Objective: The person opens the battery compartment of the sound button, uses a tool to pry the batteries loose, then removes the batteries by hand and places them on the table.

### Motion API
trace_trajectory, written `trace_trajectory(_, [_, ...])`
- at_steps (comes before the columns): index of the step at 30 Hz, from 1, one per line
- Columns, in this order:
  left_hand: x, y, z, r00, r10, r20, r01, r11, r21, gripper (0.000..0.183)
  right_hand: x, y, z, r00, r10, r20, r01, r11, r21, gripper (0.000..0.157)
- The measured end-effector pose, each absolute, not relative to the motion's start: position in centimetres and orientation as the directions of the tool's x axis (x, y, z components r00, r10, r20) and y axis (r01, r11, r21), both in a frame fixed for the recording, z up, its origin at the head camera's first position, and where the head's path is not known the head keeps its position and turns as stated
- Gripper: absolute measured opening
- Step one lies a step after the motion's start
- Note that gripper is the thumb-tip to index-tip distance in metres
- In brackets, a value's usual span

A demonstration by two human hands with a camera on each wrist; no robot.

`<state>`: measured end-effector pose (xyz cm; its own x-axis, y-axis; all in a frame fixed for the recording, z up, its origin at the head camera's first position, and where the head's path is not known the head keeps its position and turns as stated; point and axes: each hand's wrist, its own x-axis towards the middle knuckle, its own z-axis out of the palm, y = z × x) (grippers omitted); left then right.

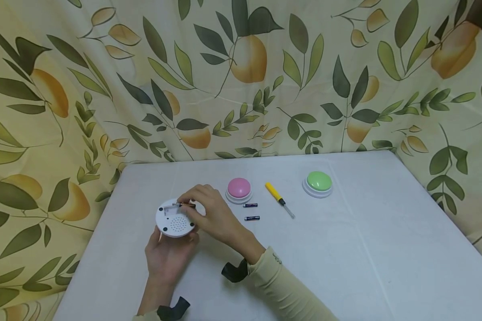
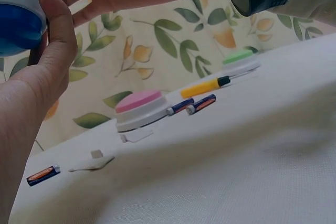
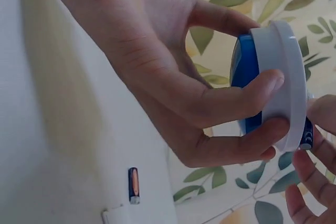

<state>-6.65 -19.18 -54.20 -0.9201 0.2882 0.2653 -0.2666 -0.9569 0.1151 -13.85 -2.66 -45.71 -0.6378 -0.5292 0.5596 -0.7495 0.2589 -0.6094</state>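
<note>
My left hand holds a round white push button upside down, its speaker holes and uncovered battery slot facing up. The blue dome underneath shows in the left wrist view. At the slot, my right hand pinches a small dark battery between thumb and fingers. How far the battery sits in the slot is hidden by the fingers. Two more batteries, one nearer the back and one nearer me, lie on the table right of my right hand.
Behind the batteries stands a pink button. A yellow-handled screwdriver lies right of it, then a green button. In the left wrist view, another battery lies beside a white plastic piece. A patterned curtain hangs behind the white table.
</note>
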Motion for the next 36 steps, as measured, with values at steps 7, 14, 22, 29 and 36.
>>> trace_trajectory(7, [-6.6,-19.4,-54.1,-0.929,0.272,0.252,-0.262,-0.962,0.073,0.051,-14.0,-2.7,-45.8,-0.706,-0.456,0.542,-0.694,0.293,-0.658,0.017])
trace_trajectory(14, [-6.5,-19.5,-54.0,-0.927,0.273,0.257,-0.267,-0.962,0.058,0.051,-14.3,-2.7,-46.2,-0.737,-0.421,0.529,-0.666,0.321,-0.673,0.016])
trace_trajectory(22, [-6.4,-19.5,-53.8,-0.936,0.26,0.235,-0.26,-0.965,0.031,0.05,-14.8,-2.8,-47.0,-0.765,-0.404,0.502,-0.636,0.348,-0.689,0.015])
trace_trajectory(29, [-6.5,-19.9,-53.8,-0.918,0.247,0.31,-0.256,-0.967,0.014,0.054,-14.9,-2.9,-47.6,-0.782,-0.413,0.466,-0.608,0.346,-0.714,0.015])
trace_trajectory(36, [-6.7,-20.6,-53.9,-0.91,0.194,0.367,-0.227,-0.973,-0.049,0.061,-15.1,-3.3,-48.6,-0.781,-0.448,0.436,-0.604,0.36,-0.712,0.015])
